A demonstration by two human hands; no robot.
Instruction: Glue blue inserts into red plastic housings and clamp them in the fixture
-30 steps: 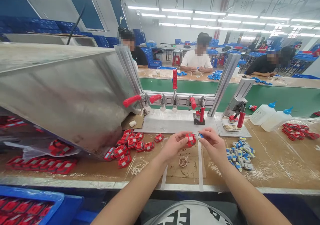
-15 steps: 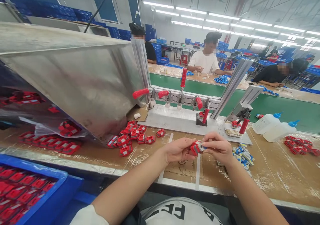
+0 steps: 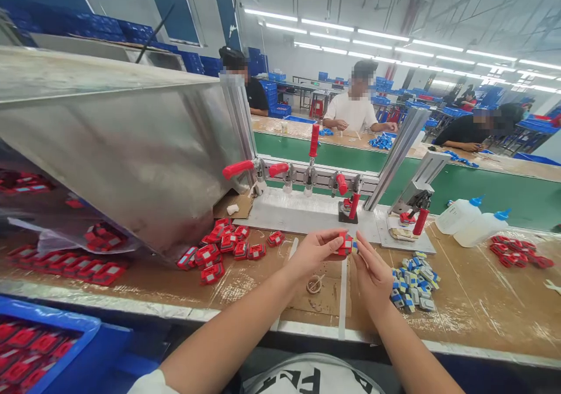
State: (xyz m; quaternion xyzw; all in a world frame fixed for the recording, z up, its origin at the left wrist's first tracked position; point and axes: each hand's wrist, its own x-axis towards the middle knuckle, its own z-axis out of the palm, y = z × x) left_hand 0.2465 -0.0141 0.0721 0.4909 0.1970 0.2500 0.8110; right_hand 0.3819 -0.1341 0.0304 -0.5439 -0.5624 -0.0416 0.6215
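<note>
My left hand (image 3: 321,252) is closed around a small red casing (image 3: 346,244), held above the bench a little right of the middle. At the casing's right side a small blue-and-yellow piece (image 3: 355,244) shows, with the fingertips of my right hand (image 3: 372,271) pinched on it. How far that piece sits inside the casing I cannot make out. Just right of my right hand lies a pile of grey, blue and yellow blocks (image 3: 416,283). Red casings (image 3: 219,248) lie heaped left of my left hand.
Behind my hands stands a metal frame with red-handled toggle clamps (image 3: 313,142). Two bottles with blue tips (image 3: 458,215) and more red parts (image 3: 519,252) are at right. A slanted metal housing (image 3: 131,148) fills the left, above a blue crate (image 3: 105,318). Co-workers sit opposite.
My right hand has turned, its fingers now pointing up along the casing's right side. The casing is tilted differently in my left hand. The whole view has shifted slightly.
</note>
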